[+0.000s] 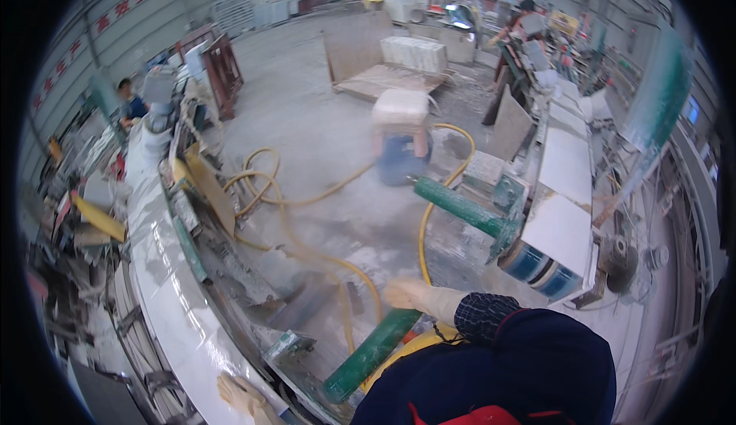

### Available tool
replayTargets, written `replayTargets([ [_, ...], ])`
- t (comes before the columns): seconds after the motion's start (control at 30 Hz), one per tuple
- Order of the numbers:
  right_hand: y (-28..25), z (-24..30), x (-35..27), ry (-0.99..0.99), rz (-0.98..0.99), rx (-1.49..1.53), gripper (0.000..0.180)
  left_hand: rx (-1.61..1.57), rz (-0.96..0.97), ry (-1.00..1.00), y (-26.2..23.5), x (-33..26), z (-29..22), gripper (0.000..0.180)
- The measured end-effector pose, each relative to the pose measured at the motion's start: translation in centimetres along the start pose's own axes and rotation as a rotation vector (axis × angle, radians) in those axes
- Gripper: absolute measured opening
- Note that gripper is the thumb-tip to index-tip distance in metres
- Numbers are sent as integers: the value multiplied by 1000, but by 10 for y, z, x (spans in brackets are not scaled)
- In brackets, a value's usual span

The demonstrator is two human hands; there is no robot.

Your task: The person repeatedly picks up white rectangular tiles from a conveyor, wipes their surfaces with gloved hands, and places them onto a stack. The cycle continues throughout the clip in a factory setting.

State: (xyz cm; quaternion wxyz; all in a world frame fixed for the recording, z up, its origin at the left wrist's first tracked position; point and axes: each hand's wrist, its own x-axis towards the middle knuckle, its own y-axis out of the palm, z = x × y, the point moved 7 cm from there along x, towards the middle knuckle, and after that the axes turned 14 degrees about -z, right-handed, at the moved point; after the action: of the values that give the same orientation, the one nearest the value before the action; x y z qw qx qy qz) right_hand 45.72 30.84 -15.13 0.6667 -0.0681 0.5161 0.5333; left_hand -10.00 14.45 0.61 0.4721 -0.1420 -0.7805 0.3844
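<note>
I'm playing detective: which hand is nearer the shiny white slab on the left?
Left. The left hand is at the slab's near end; the right hand is farther off rightward.

A white and grey strip (184,306), a green tube (373,354), a yellow hose (421,245), a dark blue jacket (498,371) with bits of red, a dark checked sleeve (484,317), a pale grey floor (284,130)

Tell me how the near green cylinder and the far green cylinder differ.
In the picture, the near green cylinder rises toward the right, while the far green cylinder drops toward the right. The near cylinder's upper end is close to the right hand; the far cylinder has no hand close by. The near cylinder looks thicker than the far one. Both are long and rounded.
</note>
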Motion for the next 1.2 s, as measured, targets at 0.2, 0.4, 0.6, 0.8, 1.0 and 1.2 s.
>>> replayTargets([
  [0.2,12,5,-50,-140,-182,-467,41,-50,-77,-39,-11,7,-15,18],
  [0.4,16,10,-62,-37,-169,-467,45,14,59,-140,-20,1,-14,42],
  [0.6,34,14,-57,-52,-124,-445,50,10,-39,-86,-30,0,-18,41],
  [0.8,31,6,-50,-35,-112,-513,50,22,-67,-82,-35,-1,-21,40],
  [1.0,20,7,-44,-51,-110,-488,47,17,-79,-60,-38,-4,-22,40],
  [1.2,23,6,-47,-64,-109,-530,43,57,-85,-47,-37,-8,-18,39],
])
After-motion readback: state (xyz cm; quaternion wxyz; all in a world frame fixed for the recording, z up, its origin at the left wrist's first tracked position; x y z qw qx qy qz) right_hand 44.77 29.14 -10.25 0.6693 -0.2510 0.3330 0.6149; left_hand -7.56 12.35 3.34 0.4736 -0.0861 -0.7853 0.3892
